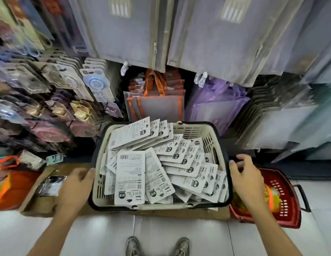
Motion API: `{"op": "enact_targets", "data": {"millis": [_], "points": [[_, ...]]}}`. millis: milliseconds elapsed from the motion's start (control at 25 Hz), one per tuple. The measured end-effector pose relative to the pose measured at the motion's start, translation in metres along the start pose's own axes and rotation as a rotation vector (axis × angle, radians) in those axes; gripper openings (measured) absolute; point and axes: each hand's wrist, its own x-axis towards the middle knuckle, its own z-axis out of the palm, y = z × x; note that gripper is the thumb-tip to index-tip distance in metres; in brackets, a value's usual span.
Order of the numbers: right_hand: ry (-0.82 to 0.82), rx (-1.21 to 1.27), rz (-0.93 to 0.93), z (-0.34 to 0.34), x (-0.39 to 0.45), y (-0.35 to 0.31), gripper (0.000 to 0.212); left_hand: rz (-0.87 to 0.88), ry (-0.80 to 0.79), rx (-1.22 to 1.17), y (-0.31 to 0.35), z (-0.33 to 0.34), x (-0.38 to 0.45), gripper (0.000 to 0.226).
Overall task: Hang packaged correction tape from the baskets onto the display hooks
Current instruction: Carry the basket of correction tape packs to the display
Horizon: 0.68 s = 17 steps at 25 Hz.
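A cream basket (205,134) with a dark rim sits on a flat cardboard box, heaped with several white correction tape packs (131,174) lying back side up. My left hand (76,183) rests against the basket's left rim, thumb touching the dark edge, holding nothing. My right hand (246,174) hovers at the basket's right rim, fingers spread and relaxed, empty. Display hooks (94,84) at the left carry hanging blister packs of tape in blue, cream and pink.
A red basket (284,193) with yellow goods stands at the right on the floor. Cardboard box (40,202) underlies the cream basket, with a dark packet on it. Mesh zip bags (157,106) hang behind. My shoes (157,246) show on the white tiles.
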Motion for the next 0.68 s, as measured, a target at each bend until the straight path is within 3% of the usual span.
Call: {"op": "enact_targets", "data": {"millis": [80, 160, 240, 320, 400, 680], "points": [[-0.201, -0.139, 0.036, 0.014, 0.034, -0.02, 0.041, 0.054, -0.061, 0.103, 0.029, 0.012, 0.017, 0.036], [-0.327, -0.116, 0.026, 0.033, 0.056, -0.021, 0.04, 0.085, -0.052, 0.03, 0.041, 0.023, 0.03, 0.034], [-0.282, -0.069, -0.031, 0.043, 0.052, -0.011, 0.049, 0.119, 0.019, -0.033, 0.027, 0.026, 0.027, 0.028], [-0.206, -0.039, -0.111, 0.044, 0.045, -0.005, 0.054, 0.049, 0.02, -0.13, -0.002, 0.02, 0.015, 0.023], [-0.231, -0.034, -0.183, 0.056, 0.041, -0.032, 0.055, -0.076, 0.051, -0.307, -0.04, 0.003, -0.001, 0.019], [-0.506, -0.105, -0.55, 0.19, -0.054, -0.231, 0.046, -0.319, 0.342, -0.388, -0.234, -0.126, -0.012, 0.025]]}}
